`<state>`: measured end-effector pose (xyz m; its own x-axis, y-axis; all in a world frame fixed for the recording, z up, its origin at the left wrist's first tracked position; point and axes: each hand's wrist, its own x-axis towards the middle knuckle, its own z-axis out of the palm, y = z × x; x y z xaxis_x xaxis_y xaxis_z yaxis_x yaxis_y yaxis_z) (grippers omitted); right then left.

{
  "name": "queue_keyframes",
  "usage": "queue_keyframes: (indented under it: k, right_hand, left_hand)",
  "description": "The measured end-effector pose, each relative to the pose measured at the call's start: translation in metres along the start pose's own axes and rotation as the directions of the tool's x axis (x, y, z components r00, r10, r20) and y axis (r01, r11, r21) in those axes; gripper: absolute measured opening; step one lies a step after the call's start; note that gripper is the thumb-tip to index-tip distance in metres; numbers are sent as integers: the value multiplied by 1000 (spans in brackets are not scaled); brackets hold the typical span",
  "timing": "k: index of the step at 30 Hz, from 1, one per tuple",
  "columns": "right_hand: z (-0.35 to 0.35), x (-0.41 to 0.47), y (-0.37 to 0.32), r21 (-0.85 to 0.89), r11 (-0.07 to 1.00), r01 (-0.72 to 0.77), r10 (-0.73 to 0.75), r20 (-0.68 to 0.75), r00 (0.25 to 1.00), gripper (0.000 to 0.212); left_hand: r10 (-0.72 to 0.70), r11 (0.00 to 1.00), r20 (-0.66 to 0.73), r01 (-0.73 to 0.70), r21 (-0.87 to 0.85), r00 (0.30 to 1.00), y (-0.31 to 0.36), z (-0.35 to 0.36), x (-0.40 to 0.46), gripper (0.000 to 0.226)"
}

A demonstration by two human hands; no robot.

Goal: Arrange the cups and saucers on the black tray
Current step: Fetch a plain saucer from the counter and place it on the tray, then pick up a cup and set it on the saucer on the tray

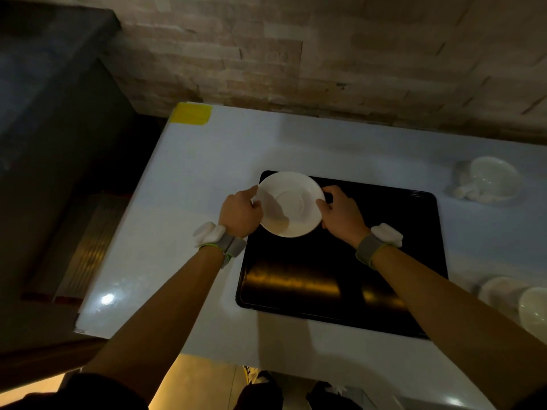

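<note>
A white saucer (pixel 291 204) is over the far left corner of the black tray (pixel 384 261). My left hand (pixel 241 213) grips its left rim and my right hand (pixel 340 214) grips its right rim. Whether the saucer rests on the tray or hovers just above it I cannot tell. A white cup (pixel 491 180) stands on the table to the right of the tray, far side. Another white cup (pixel 534 315) and a saucer (pixel 500 291) sit at the right edge of the view, partly cut off.
The tray lies on a white table (pixel 183 202) with a yellow tape patch (pixel 191 113) at its far left corner. A brick wall (pixel 325 54) runs behind the table. A dark cabinet (pixel 53 113) stands to the left.
</note>
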<state>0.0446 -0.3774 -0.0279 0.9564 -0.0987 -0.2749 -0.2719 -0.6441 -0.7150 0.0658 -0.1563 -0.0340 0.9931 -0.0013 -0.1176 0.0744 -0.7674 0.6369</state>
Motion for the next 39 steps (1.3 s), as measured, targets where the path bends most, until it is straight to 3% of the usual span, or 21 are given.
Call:
queue_keyframes:
  k: [10, 14, 18, 21, 26, 33, 39]
  right_hand:
    - [2, 0, 1, 65, 995, -70, 68, 33, 997, 45]
    - [-13, -2, 1, 74, 996, -50, 47, 43, 998, 39]
    - [-35, -7, 1, 82, 996, 25, -28, 42, 999, 25]
    - [-60, -8, 4, 119, 991, 58, -61, 22, 998, 27]
    - [-107, -10, 20, 248, 967, 60, -71, 36, 997, 16]
    - [-177, -19, 57, 235, 970, 55, -20, -152, 988, 20]
    - [-233, -25, 97, 259, 965, 35, 40, -277, 960, 40]
  left_hand:
    - [-80, 996, 43, 78, 39, 996, 4, 0, -4, 49]
    - [-65, 995, -16, 66, 74, 998, 17, -4, -8, 51]
    - [35, 999, -100, -36, -7, 994, 36, -11, -14, 29]
    - [70, 993, -41, -74, -94, 997, 56, -7, -14, 19]
    - [59, 986, 56, -49, -162, 997, 92, 18, -10, 22]
    - [135, 933, 226, -47, -357, 965, 158, 67, -12, 19]
    - [209, 899, 350, -38, -437, 913, 224, 107, -11, 35]
